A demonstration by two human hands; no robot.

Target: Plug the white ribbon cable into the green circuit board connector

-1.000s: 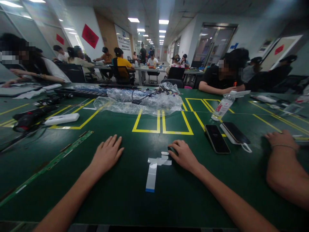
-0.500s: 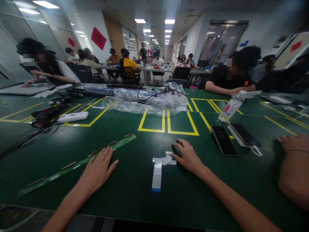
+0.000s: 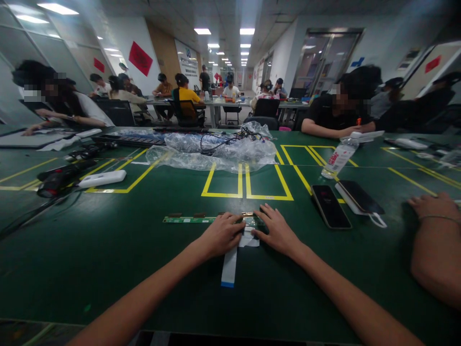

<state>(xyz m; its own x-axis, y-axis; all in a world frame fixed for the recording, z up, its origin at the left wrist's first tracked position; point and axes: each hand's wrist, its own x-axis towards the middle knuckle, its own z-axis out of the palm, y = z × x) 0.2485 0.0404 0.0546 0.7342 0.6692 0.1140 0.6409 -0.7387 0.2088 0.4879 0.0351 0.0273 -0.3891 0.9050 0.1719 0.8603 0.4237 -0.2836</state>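
Observation:
A long, thin green circuit board (image 3: 187, 220) with brown connectors along its far edge lies crosswise on the table. My left hand (image 3: 221, 234) rests over the board's middle, its fingers stretched across it and the thumb apart. Beside it, my right hand (image 3: 280, 229) has its fingers spread, with the index finger near the board's right part and the thumb at a piece of whitish tape (image 3: 249, 242). From under the tape a white flat ribbon cable (image 3: 229, 268) with a blue end runs toward me. The board's stretch under my fingers is hidden.
Clear plastic wrap (image 3: 223, 156) with black cables lies beyond yellow tape outlines. To the right are a phone (image 3: 330, 206), a second phone (image 3: 362, 196) with a white strap, a bottle (image 3: 338, 156) and another person's arm (image 3: 435, 250). A white device (image 3: 103, 179) sits left.
The circuit board has turned from slanting to crosswise and come right, up to the ribbon cable. My left hand moved right along with it; my right hand stays by the tape.

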